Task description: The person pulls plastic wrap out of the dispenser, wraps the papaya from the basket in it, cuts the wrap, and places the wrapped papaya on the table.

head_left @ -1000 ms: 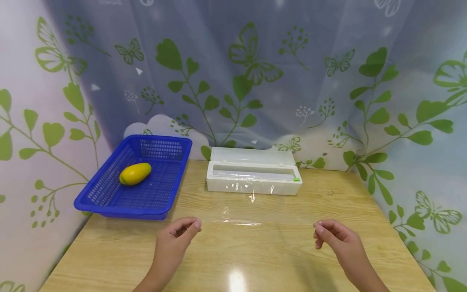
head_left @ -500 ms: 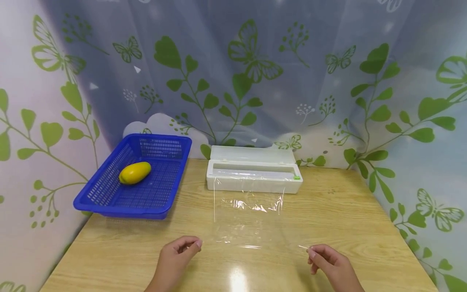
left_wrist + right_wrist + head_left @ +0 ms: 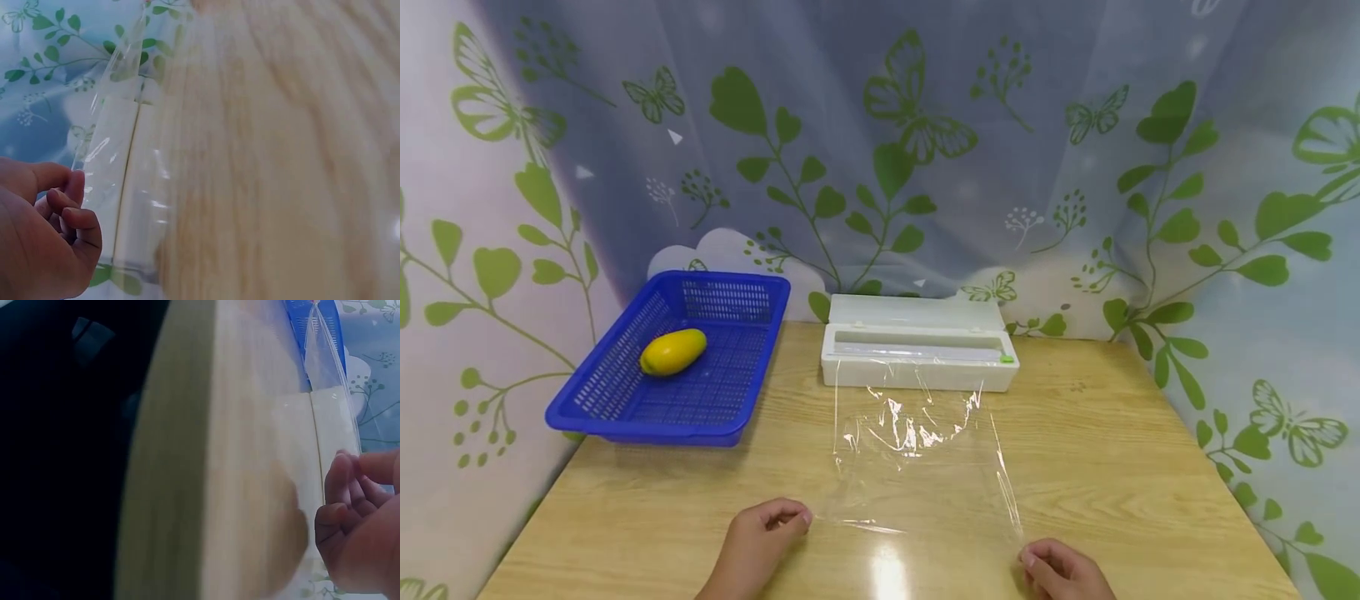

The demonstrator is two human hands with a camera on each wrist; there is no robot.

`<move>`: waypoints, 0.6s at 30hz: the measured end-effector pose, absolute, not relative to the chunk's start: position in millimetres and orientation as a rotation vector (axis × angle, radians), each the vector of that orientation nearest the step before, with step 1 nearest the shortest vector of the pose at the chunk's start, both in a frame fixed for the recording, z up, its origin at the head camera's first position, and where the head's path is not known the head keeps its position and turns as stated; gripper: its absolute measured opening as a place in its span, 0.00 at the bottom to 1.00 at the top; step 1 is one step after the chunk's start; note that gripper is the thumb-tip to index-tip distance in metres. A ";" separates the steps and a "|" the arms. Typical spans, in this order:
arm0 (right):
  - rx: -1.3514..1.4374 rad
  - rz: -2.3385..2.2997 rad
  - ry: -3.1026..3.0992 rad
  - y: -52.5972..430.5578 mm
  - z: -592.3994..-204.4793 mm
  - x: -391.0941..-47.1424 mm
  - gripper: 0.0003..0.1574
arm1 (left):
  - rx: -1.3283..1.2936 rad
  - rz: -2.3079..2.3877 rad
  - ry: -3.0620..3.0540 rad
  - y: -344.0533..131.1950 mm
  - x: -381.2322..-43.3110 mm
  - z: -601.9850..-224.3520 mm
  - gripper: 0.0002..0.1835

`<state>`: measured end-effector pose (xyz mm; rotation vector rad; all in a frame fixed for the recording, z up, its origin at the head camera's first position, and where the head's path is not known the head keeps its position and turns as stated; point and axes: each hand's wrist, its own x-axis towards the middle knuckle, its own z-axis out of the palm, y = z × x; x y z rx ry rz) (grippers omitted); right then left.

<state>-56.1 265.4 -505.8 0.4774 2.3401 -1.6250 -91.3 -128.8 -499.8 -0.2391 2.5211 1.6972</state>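
Observation:
A sheet of clear plastic wrap [image 3: 917, 467] stretches from the open white wrap dispenser box [image 3: 917, 375] toward the front of the table. My left hand [image 3: 762, 537] pinches its near left corner between thumb and forefinger. At the near right corner, my right hand [image 3: 1063, 571] pinches the film the same way, a little closer to the front edge. In the left wrist view the film [image 3: 115, 150] runs taut away from the fingertips. The right wrist view has the film's edge [image 3: 350, 412] rising from the pinching fingers toward the far corner.
A blue plastic basket [image 3: 760, 367] stands at the back left, holding a yellow papaya-like fruit [image 3: 673, 352]. The dispenser's lid [image 3: 917, 311] is tipped back against the patterned curtain [image 3: 820, 125]. A green slider [image 3: 1007, 359] sits at the box's right end. Wooden tabletop [image 3: 1120, 467] extends on both sides.
Both hands have drawn the plastic wrap out of the box toward the front edge, lengthening the sheet. My right hand has also moved inward to the left. The basket, fruit and box stay put.

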 end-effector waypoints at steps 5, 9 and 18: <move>0.506 -1.525 2.429 263.0 -510.7 -57.8 0.15 | -0.186 1.598 2.567 -131.5 -90.0 -505.6 0.04; 0.534 -1.361 2.557 259.9 -511.5 -61.1 0.11 | -0.070 1.560 2.557 -134.0 -87.4 -512.9 0.05; 0.496 -1.158 2.621 263.4 -510.9 -64.1 0.09 | 0.014 1.412 2.588 -132.6 -84.4 -518.8 0.06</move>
